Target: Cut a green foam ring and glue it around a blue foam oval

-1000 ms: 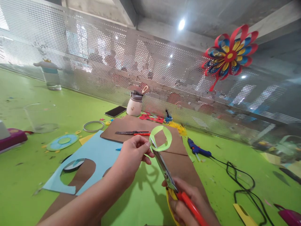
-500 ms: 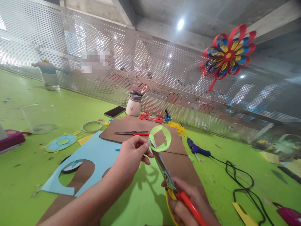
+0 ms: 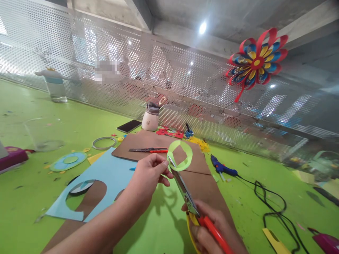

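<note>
Little has shifted since the earlier frames: the green paper ring (image 3: 180,156) remains raised above the far half of the brown card sheet (image 3: 209,190), and both hands keep their grips with only a slight drift. The left hand (image 3: 148,174) pinches the ring's near-left rim between thumb and forefinger, with the other fingers curled loosely beneath. This hold appears to keep the thin paper stiff and clear of the surface, so both blades can reach it. The right hand (image 3: 212,229), at the near edge of the card, has its fingers closed around the red and yellow handles of the scissors (image 3: 185,190). The blades angle up to meet the ring beside the pinch and are nearly together. A second cutting tool (image 3: 148,150) lies on the far-left part of the card. A blue sheet (image 3: 111,171) with round cut-outs overlaps the card's left side. A glue gun (image 3: 222,168) and its black cable lie just right of the card. A jar (image 3: 150,118) and a phone (image 3: 129,125) stand beyond the card's far edge. All items rest on a green table (image 3: 79,123) littered with paper scraps. A perforated metal screen (image 3: 132,70) backs the table and carries a paper flower (image 3: 256,63).
</note>
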The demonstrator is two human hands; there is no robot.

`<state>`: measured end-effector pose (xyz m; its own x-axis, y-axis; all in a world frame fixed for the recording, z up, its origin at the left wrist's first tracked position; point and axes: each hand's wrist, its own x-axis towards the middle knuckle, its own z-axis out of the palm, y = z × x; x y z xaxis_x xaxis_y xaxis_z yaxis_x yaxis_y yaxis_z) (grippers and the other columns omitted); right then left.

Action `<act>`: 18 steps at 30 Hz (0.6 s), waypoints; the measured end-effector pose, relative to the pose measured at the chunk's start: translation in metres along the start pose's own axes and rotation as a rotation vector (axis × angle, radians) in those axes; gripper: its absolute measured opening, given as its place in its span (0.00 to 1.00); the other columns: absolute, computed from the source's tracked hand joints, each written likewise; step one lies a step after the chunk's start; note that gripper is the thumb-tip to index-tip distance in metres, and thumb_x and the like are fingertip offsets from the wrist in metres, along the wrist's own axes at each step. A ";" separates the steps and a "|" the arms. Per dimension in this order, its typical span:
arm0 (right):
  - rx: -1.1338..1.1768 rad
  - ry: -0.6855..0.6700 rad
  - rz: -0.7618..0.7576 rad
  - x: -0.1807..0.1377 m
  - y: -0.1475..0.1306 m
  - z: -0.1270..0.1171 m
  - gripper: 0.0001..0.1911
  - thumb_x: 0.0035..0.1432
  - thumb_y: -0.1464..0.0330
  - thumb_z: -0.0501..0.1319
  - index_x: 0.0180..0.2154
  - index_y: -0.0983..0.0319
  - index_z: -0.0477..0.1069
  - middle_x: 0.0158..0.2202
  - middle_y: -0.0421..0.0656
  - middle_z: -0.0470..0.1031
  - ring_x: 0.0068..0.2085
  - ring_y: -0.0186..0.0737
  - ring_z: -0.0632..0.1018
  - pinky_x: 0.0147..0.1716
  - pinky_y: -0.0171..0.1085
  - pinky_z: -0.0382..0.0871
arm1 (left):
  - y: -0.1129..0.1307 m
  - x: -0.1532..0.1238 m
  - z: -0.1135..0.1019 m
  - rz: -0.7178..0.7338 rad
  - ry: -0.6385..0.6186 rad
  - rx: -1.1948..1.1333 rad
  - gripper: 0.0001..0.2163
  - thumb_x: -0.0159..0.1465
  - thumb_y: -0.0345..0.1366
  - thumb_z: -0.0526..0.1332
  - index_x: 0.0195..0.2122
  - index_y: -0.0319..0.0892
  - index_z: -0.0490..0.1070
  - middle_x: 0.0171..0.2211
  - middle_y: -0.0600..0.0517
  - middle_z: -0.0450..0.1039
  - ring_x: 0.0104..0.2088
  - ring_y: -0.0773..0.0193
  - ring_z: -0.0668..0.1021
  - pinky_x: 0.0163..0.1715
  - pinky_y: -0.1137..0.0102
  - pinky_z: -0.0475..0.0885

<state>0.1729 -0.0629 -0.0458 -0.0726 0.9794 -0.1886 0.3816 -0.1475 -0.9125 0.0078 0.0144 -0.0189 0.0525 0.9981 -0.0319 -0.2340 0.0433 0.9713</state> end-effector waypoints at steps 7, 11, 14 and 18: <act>-0.007 -0.018 0.008 0.002 0.004 -0.001 0.13 0.43 0.70 0.59 0.35 0.61 0.70 0.14 0.32 0.56 0.17 0.30 0.59 0.14 0.28 0.50 | 0.002 -0.003 0.002 -0.019 0.003 -0.033 0.06 0.55 0.33 0.61 0.24 0.39 0.64 0.18 0.53 0.69 0.20 0.68 0.72 0.19 0.74 0.69; -0.002 -0.010 0.014 0.002 0.004 -0.001 0.11 0.43 0.70 0.60 0.34 0.61 0.71 0.13 0.33 0.58 0.16 0.30 0.60 0.14 0.28 0.50 | 0.002 -0.004 0.002 -0.023 0.003 -0.046 0.06 0.54 0.33 0.61 0.24 0.39 0.64 0.19 0.53 0.68 0.21 0.67 0.73 0.19 0.73 0.69; -0.009 -0.002 0.005 0.001 0.002 -0.001 0.11 0.44 0.70 0.60 0.34 0.61 0.71 0.14 0.34 0.59 0.16 0.31 0.61 0.14 0.28 0.51 | 0.002 -0.003 0.000 -0.020 -0.006 -0.050 0.05 0.54 0.32 0.60 0.25 0.39 0.64 0.20 0.54 0.68 0.22 0.66 0.73 0.19 0.73 0.69; -0.009 -0.022 0.022 0.001 0.000 -0.002 0.11 0.45 0.69 0.59 0.35 0.61 0.70 0.14 0.32 0.56 0.17 0.30 0.59 0.14 0.28 0.50 | 0.004 -0.002 -0.001 -0.015 0.009 -0.034 0.05 0.55 0.33 0.59 0.25 0.39 0.64 0.21 0.54 0.67 0.24 0.65 0.73 0.19 0.73 0.68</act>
<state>0.1743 -0.0619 -0.0455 -0.0839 0.9726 -0.2169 0.3916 -0.1680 -0.9047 0.0057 0.0126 -0.0151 0.0481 0.9977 -0.0488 -0.2663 0.0599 0.9620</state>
